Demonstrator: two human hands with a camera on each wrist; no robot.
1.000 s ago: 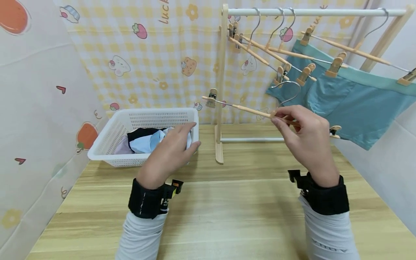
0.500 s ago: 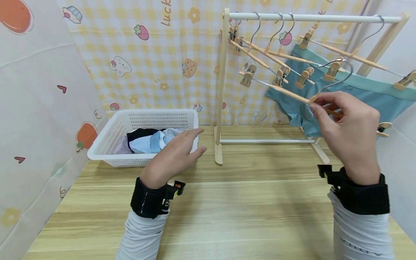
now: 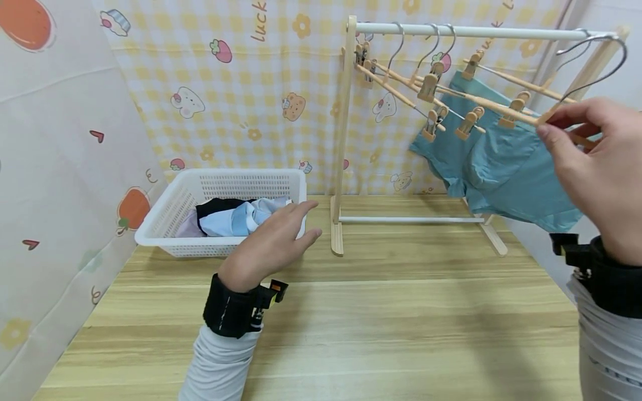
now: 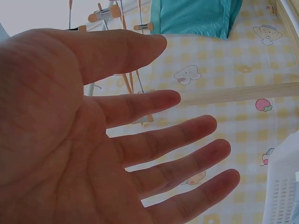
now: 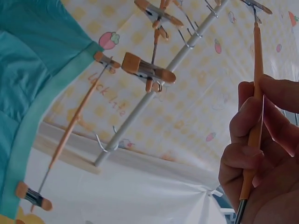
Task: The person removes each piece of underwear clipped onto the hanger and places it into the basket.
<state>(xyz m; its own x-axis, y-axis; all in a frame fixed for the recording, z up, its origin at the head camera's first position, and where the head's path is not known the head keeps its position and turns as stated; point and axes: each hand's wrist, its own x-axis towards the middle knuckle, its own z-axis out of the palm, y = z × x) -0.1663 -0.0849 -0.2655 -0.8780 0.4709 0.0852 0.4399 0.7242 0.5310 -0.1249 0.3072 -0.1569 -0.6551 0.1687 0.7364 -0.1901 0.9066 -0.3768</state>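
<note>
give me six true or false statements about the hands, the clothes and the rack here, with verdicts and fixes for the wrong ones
1. The right hand grips a clip hanger. True.
2. The left hand holds a garment. False: the left hand holds nothing, its fingers extended.
3. The white basket contains a black cloth and a light blue one. True.
4. The teal garment lies on the table. False: the teal garment hangs from clips on the rack.
5. The teal garment's waistband is paler than the rest of it. True.
6. In the head view, the basket stands right of the rack. False: it stands left of it.
</note>
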